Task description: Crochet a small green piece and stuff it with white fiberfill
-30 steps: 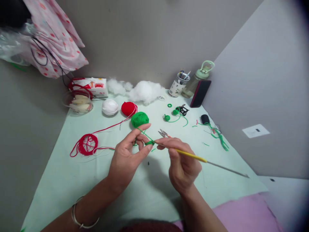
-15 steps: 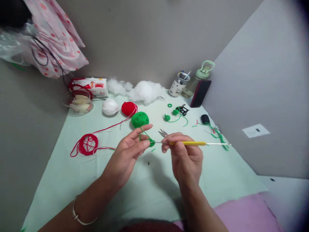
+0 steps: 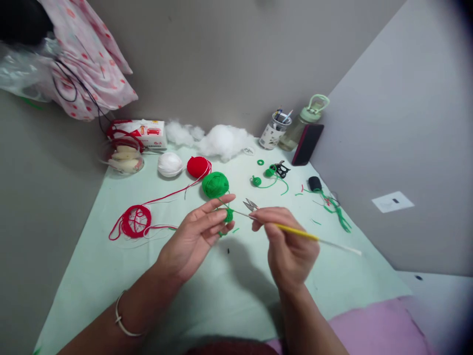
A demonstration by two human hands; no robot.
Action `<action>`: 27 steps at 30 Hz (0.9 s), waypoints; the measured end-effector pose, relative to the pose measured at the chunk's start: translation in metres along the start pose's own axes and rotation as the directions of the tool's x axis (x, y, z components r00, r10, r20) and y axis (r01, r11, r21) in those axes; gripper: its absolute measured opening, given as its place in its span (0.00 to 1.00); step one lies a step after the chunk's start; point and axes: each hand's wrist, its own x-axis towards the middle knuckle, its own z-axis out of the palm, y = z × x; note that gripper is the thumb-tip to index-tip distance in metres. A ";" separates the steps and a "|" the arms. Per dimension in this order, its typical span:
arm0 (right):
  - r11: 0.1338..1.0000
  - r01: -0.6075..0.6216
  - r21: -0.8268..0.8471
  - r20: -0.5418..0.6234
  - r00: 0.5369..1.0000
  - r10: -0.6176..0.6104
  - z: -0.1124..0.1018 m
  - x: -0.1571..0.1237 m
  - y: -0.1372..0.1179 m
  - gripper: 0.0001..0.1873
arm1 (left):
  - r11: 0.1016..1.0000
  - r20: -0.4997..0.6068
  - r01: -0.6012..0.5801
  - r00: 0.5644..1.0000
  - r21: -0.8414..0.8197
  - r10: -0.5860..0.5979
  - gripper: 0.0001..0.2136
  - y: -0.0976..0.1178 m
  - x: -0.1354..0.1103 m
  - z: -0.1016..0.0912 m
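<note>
My left hand (image 3: 195,234) pinches a small green crochet piece (image 3: 229,215) between thumb and fingers, with green yarn running back from it to the green yarn ball (image 3: 215,184). My right hand (image 3: 286,244) grips a yellow-handled crochet hook (image 3: 295,231), its metal tip poking into the green piece. Both hands hover over the pale green table cover (image 3: 111,276). Small thread snips (image 3: 250,204) lie just behind the hook tip.
A red yarn ball (image 3: 198,166), a white ball (image 3: 169,164) and a loose red yarn coil (image 3: 135,222) lie to the left. White stuffing (image 3: 223,140), a tissue box (image 3: 142,132), a glass bowl (image 3: 121,158), pen cup (image 3: 272,130), bottle (image 3: 301,121), phone (image 3: 307,144) and green scraps (image 3: 334,207) line the back and right.
The hook swung from level to tilted, its tail end dropping to the lower right. My left hand turned the green piece slightly and shifted a little up.
</note>
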 end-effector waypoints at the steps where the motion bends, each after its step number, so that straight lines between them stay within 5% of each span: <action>1: 0.992 -0.083 0.097 -0.018 0.996 0.085 0.000 0.003 0.000 0.13 | 0.999 -0.008 -0.042 0.999 0.024 0.042 0.17 0.000 -0.001 0.000; 5: 0.939 -0.212 0.270 0.069 0.977 0.200 0.004 0.005 0.001 0.08 | 0.967 0.053 -0.151 0.988 0.203 0.144 0.19 -0.006 -0.004 0.000; 12: 0.838 -0.357 0.412 0.085 0.931 0.354 0.004 0.006 0.004 0.09 | 0.940 0.039 -0.166 0.986 0.299 0.162 0.17 -0.007 -0.005 -0.003; 17: 0.861 -0.345 0.373 0.071 0.936 0.345 0.003 0.007 0.000 0.12 | 0.905 0.025 -0.204 0.977 0.374 0.210 0.15 -0.005 -0.006 -0.005; 21: 0.950 -0.229 0.211 0.058 0.973 0.221 0.002 0.002 -0.005 0.11 | 0.834 0.021 -0.273 0.954 0.479 0.299 0.15 -0.006 -0.006 -0.004; 27: 0.982 0.176 -0.064 0.131 0.977 -0.166 0.003 -0.007 -0.004 0.15 | 0.705 -0.050 -0.330 0.887 0.628 0.459 0.15 -0.006 -0.007 0.000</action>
